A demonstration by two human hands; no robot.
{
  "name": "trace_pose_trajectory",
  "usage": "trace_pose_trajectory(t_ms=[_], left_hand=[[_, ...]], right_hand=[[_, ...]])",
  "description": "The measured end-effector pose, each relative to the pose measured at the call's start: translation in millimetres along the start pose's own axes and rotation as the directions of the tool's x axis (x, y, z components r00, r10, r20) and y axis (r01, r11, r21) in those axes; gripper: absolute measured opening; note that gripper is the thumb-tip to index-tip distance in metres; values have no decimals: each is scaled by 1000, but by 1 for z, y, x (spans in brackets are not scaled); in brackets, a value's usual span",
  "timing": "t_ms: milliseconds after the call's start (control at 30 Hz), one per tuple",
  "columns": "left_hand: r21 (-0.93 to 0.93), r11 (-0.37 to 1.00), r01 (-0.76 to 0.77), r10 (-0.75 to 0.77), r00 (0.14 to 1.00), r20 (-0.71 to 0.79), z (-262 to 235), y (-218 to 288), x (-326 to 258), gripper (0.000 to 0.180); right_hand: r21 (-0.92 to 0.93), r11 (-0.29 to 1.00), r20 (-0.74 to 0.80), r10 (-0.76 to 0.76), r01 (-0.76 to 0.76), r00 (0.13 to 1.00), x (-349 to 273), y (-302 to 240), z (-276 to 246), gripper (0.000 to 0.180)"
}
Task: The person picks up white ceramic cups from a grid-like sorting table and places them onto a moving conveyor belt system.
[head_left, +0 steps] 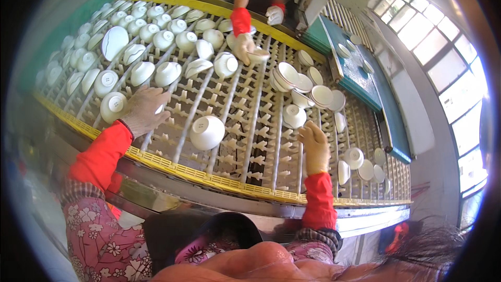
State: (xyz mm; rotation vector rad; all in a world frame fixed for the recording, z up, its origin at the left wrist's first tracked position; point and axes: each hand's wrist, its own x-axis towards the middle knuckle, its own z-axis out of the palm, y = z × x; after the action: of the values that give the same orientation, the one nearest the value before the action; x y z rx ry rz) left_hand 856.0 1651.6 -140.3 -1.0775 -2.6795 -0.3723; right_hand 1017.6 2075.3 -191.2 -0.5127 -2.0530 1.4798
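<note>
Yellow-edged rack [209, 177], white bowl [207, 132] between both hands [143, 109] [315, 149]

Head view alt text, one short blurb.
A person's gloved left hand is beside an upturned white bowl, the gloved right hand near another, over a yellow-edged pegged rack. White bowls crowd its left; opposite, a co-worker's gloved hand reaches one.

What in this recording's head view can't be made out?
- Head view: the white piece under the left hand; the hand covers most of it.
- Head view: the palm of the right hand; its back hides it.
- Head view: lower bowls in the stack; upper ones cover them.
- Head view: the far-left bowls; blurred near the lens rim.
</note>
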Motion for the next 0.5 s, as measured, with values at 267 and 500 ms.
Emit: trace_pose_trajectory(t_ms=[267, 500], left_hand=[[121, 986, 113, -110, 993, -33, 2, -2, 12, 22], [251, 946, 206, -160, 968, -192, 7, 30, 23, 24]], right_hand=[[-560, 828, -198, -87, -40, 976, -9, 45, -74, 21], [-568, 823, -101, -96, 21, 990, -9, 32, -47, 26]])
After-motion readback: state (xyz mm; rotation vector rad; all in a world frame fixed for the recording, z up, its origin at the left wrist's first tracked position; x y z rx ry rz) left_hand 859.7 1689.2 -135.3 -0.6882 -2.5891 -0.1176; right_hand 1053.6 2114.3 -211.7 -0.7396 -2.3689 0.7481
